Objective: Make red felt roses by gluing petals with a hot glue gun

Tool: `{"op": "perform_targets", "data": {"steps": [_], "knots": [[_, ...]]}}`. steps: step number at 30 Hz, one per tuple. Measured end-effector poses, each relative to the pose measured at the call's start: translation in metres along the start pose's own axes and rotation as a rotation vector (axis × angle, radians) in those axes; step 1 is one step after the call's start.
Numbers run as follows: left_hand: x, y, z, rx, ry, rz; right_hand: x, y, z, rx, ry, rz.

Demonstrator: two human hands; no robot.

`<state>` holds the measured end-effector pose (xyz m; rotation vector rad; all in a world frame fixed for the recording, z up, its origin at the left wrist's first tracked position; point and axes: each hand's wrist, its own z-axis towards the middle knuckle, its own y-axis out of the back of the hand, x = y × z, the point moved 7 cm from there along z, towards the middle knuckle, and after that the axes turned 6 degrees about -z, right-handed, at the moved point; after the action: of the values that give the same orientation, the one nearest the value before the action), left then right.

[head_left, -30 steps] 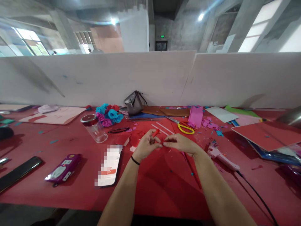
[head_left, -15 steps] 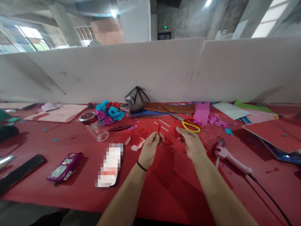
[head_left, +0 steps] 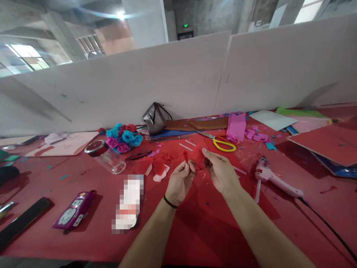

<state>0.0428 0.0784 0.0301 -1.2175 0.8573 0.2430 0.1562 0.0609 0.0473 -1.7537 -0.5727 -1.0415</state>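
Observation:
My left hand [head_left: 180,182], with a dark band on its wrist, is closed in a pinch on a small rolled piece of red paper [head_left: 185,157]. The roll stands upright above the fingertips, its top flared. A short gap to the right, my right hand [head_left: 223,173] is raised with thumb and fingers apart; no object shows in it, though its palm side is hidden. Red paper scraps [head_left: 160,166] lie beyond my left hand. White glue sticks [head_left: 185,146] and yellow-handled scissors [head_left: 224,145] lie farther back.
A pink glue gun [head_left: 279,184] with a black cord lies right. Left are a clear jar [head_left: 107,158], paper flowers [head_left: 124,138], a phone [head_left: 129,203] and a purple packet [head_left: 74,212]. A grey bag [head_left: 154,119] stands against the white partition [head_left: 117,85]. Coloured sheets [head_left: 326,143] lie far right.
The view has shifted and tilted slightly. My left hand has turned a little, and the top of the red paper roll looks more open. My right hand remains apart from it.

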Motion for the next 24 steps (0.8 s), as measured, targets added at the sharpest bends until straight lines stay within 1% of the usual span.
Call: {"op": "perform_targets", "data": {"steps": [5, 8, 13, 19, 24], "knots": [[0.002, 0.006, 0.005, -0.055, -0.070, 0.036, -0.003, -0.005, -0.003, 0.035, 0.015, -0.008], [0.003, 0.010, 0.006, -0.079, -0.081, 0.038, -0.006, -0.007, -0.003, 0.051, 0.008, -0.016], [0.003, 0.009, 0.005, -0.068, -0.075, 0.067, -0.005, -0.012, -0.006, 0.080, 0.042, -0.060], [0.006, 0.012, 0.003, -0.149, -0.030, 0.095, -0.001, -0.027, -0.016, 0.203, 0.105, -0.143], [0.007, 0.015, 0.004, -0.178, -0.019, 0.031, -0.005, -0.027, -0.020, 0.197, 0.103, -0.124]]}}
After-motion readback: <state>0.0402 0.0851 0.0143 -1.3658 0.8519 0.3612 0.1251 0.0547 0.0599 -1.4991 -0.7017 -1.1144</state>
